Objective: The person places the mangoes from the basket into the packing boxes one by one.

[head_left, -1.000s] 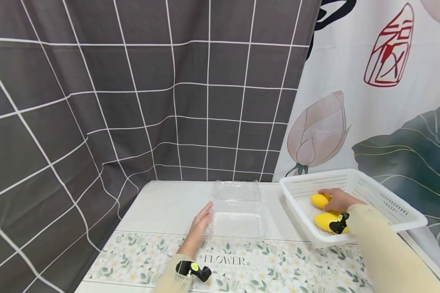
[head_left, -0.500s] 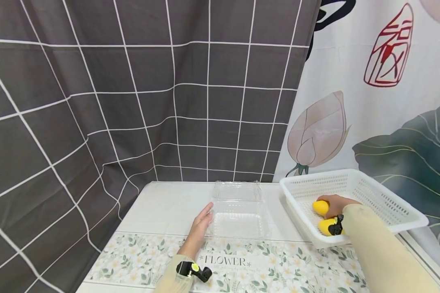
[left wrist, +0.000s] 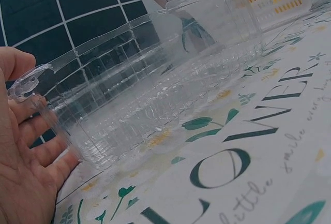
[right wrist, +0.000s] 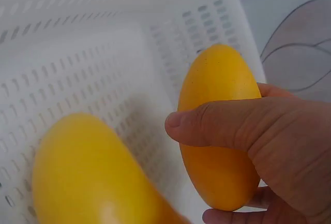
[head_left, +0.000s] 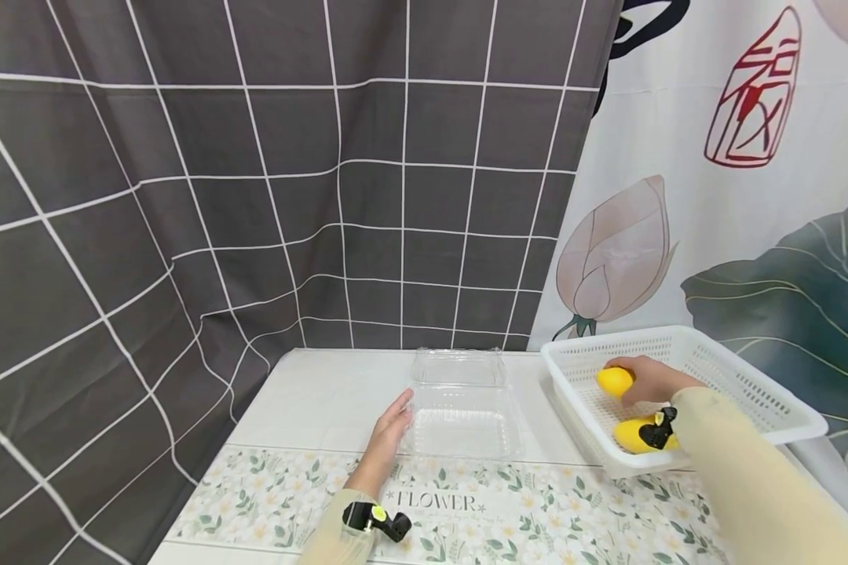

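Observation:
My right hand (head_left: 653,380) grips a yellow mango (right wrist: 220,79) inside the white basket (head_left: 756,404). In the right wrist view the thumb lies across the mango's side, with fingertips showing behind and beneath it. A second mango (head_left: 632,434) lies in the basket under the right wrist, large and blurred in that wrist's view. My left hand (head_left: 389,431) rests against the left side of a clear plastic clamshell box (head_left: 462,424), whose lid (head_left: 459,367) is folded back. In the left wrist view its fingers (left wrist: 49,151) are seen along the outer wall, the thumb by the rim.
The white table (head_left: 325,392) carries a floral strip (head_left: 466,518) printed with FLOWER along its front. Behind it hang a dark grid curtain (head_left: 367,259) and a pale lotus-print curtain (head_left: 622,243). The basket's raised rim stands right of the box.
The right hand and its mango first dipped toward the basket's near side, then moved back up and slightly left. The left hand and clear box stay in place.

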Demonstrator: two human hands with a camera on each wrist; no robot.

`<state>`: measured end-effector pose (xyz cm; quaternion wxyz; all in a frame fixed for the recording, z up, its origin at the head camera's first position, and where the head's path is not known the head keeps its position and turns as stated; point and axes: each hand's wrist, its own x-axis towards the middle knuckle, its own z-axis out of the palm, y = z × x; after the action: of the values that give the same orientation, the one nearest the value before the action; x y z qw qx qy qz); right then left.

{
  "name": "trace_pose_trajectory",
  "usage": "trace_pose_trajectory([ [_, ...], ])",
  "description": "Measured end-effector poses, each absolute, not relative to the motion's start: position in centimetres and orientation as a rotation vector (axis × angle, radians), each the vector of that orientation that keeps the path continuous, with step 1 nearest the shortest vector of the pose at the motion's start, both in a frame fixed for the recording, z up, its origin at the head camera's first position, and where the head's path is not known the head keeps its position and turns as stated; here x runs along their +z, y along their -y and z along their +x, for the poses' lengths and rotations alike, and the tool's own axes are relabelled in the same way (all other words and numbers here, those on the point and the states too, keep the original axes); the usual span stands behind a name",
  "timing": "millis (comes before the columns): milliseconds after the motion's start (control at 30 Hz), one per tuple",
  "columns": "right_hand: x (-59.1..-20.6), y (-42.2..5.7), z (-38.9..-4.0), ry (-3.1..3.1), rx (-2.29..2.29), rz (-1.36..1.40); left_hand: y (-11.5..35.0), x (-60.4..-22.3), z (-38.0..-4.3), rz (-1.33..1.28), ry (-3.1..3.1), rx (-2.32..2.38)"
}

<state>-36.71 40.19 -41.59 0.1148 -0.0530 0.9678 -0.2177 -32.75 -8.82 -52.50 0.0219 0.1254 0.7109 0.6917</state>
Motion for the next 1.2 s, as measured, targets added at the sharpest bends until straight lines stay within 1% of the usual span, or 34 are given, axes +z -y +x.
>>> trace_pose_trajectory([
  [133,-39.9,-39.7,-36.4,-2.872,-0.619,-0.280,8.8,-52.5,-32.8,0.390,-2.214,2.142],
  [400,-36.6,-37.4,-35.0,-2.932,-0.604,-0.359,8.8,-52.3,-32.8,0.364,-2.227,2.143],
  [567,-35.3,-35.2,-34.6,-2.986,-0.581,-0.436,8.7,-52.3,-32.9,0.360,-2.223,2.150],
  [700,-34.2,-32.9,-34.2,-3.037,-0.500,-0.573,8.6,-52.2,-32.8,0.344,-2.220,2.143],
  [900,-33.4,-29.0,-34.4,-3.076,-0.385,-0.763,8.7,-51.4,-32.1,0.328,-2.223,2.123],
  [1200,-33.5,-24.0,-34.6,-3.040,-0.359,-0.886,8.7,-51.9,-32.5,0.331,-2.197,2.149],
])
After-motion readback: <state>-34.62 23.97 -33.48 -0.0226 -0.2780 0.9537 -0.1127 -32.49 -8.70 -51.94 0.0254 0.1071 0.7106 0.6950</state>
